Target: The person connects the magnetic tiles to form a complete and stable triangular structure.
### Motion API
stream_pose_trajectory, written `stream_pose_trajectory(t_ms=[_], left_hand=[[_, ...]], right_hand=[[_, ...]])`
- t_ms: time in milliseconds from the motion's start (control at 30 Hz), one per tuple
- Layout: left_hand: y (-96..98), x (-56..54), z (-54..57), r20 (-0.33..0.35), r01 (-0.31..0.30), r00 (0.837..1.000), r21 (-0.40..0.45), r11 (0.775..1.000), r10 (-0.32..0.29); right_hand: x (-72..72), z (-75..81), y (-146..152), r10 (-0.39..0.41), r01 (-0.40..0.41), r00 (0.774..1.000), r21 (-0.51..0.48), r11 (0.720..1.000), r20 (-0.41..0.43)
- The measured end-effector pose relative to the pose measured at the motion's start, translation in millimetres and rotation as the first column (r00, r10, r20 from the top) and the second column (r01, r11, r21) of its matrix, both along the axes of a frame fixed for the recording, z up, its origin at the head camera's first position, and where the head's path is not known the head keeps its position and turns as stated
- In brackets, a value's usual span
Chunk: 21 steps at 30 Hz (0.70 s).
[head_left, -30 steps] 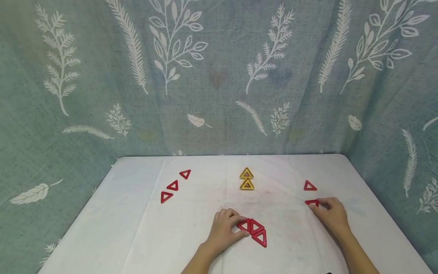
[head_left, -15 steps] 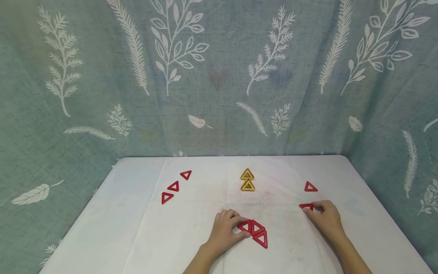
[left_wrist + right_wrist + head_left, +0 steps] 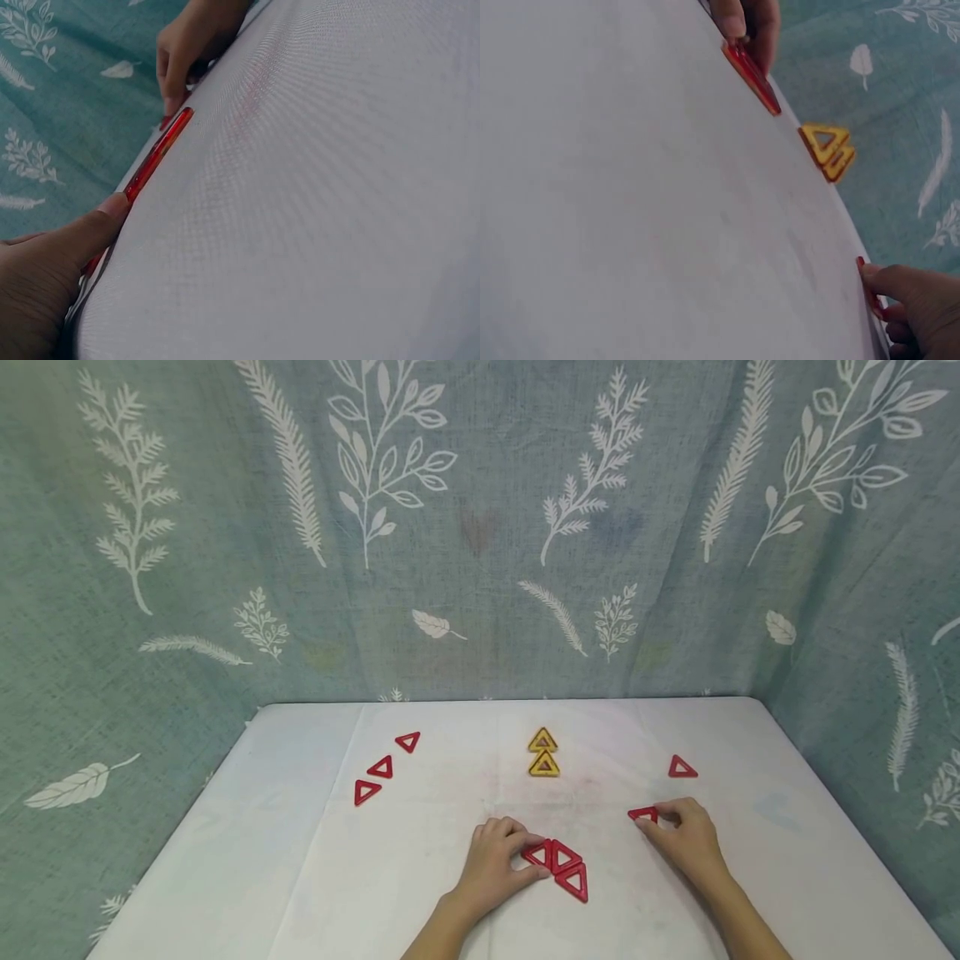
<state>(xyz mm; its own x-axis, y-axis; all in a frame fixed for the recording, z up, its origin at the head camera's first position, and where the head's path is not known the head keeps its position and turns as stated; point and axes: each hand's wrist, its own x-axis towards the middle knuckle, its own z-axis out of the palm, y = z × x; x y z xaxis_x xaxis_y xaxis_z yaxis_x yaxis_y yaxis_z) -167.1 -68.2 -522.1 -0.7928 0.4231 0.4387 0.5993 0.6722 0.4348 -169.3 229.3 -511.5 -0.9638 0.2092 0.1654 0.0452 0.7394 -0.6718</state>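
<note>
In the head view my left hand rests at the table's near middle, thumb and index finger gripping a red magnetic triangle tile. Side by side with it lies a second red triangle, and a third red triangle touches that one below right. To the right, my right hand pinches another red triangle between thumb and fingers, apart from the cluster. The right wrist view also has this right hand at lower right; its fingers partly cover the tile.
Two yellow triangles touch at the back middle. Several loose red triangles lie about: three on the left, including one red triangle, and another red triangle at the back right. A leaf-patterned curtain hangs behind the white table.
My right hand has moved left with its red triangle, away from the lone red triangle at the back right. The left hand and the cluster stay in place.
</note>
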Motion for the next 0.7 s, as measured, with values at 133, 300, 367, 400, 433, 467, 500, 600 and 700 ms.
stream_pose_trajectory(t_ms=[133, 300, 367, 400, 433, 467, 500, 600, 700], left_hand=[[0.6, -0.1, 0.2, 0.002, 0.006, 1.000, 0.003, 1.000, -0.006], [0.2, -0.7, -1.3, -0.005, 0.008, 1.000, 0.005, 1.000, -0.008], [-0.1, -0.8, -1.8, -0.006, 0.005, 1.000, 0.007, 1.000, -0.005], [-0.3, -0.8, -2.0, -0.006, 0.003, 1.000, 0.008, 1.000, -0.003], [-0.4, -0.8, -2.3, -0.004, 0.001, 1.000, 0.007, 1.000, -0.001], [-0.6, -0.6, -2.3, -0.001, -0.002, 1.000, 0.006, 1.000, 0.002], [-0.7, -0.5, -2.2, 0.001, -0.003, 1.000, 0.005, 1.000, 0.003], [-1.0, 0.1, -1.7, 0.001, -0.007, 1.000, -0.001, 1.000, 0.007], [-1.3, 0.5, -1.0, -0.004, -0.006, 1.000, -0.006, 1.000, 0.006]], right_hand=[[-1.1, -0.3, -11, 0.013, -0.012, 0.999, 0.014, 1.000, -0.031], [-2.2, 1.5, -27, 0.030, -0.030, 0.999, 0.001, 1.000, -0.015], [-3.1, 2.1, -33, 0.035, -0.035, 0.999, -0.009, 0.999, -0.013], [-3.6, 2.1, -36, 0.035, -0.035, 0.999, -0.008, 0.999, -0.011], [-4.0, 2.2, -40, 0.036, -0.036, 0.999, -0.008, 0.999, -0.011], [-4.4, 1.9, -43, 0.036, -0.036, 0.999, -0.008, 0.999, -0.008], [-4.8, 1.7, -45, 0.036, -0.036, 0.999, -0.007, 0.999, -0.007], [-5.0, 1.1, -54, 0.038, -0.038, 0.999, -0.007, 0.999, -0.005], [-4.5, 1.2, -61, 0.044, -0.044, 0.999, -0.014, 0.999, -0.017]])
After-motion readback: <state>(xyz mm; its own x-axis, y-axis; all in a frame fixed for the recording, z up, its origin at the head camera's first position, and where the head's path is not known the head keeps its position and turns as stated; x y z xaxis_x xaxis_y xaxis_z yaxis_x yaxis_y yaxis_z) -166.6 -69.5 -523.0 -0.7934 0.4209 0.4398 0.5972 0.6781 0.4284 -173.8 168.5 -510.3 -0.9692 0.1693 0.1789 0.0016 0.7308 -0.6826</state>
